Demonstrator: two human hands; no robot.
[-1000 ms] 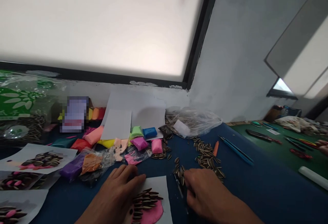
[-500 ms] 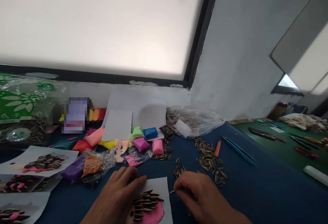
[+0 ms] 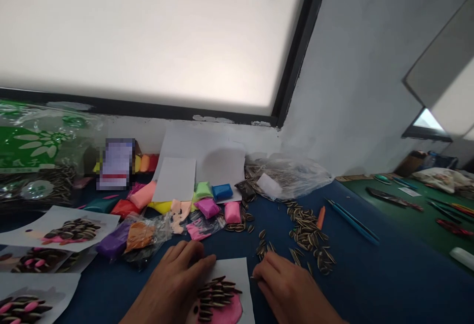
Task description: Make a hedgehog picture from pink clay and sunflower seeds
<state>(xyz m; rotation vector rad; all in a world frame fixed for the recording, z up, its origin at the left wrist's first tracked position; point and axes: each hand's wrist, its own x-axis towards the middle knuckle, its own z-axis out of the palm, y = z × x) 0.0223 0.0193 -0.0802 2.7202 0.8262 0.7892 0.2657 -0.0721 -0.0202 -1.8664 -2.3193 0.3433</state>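
My left hand (image 3: pixel 176 277) lies with its thumb apart from the fingers on the left part of a white sheet (image 3: pixel 242 279). On that sheet is a flat pink clay shape (image 3: pixel 231 311) with rows of striped sunflower seeds stuck into it and a black dot at its left. My right hand (image 3: pixel 291 284) is just right of the sheet, thumb and forefinger pinched on a sunflower seed (image 3: pixel 253 277), of which only a pale tip shows. Loose sunflower seeds (image 3: pixel 307 230) lie beyond the right hand.
Coloured clay packets (image 3: pixel 207 208) lie across the back. Finished seed pictures (image 3: pixel 70 232) overlap at the left, near a green seed bag (image 3: pixel 33 146). Blue tweezers (image 3: pixel 353 222) and an orange stick (image 3: pixel 321 218) lie right. A clear bag (image 3: pixel 296 176) rests against the wall.
The view has shifted slightly, so the scene sits a little further right. My right hand has turned a little beside the sheet, still pinching. My left hand stays on the sheet.
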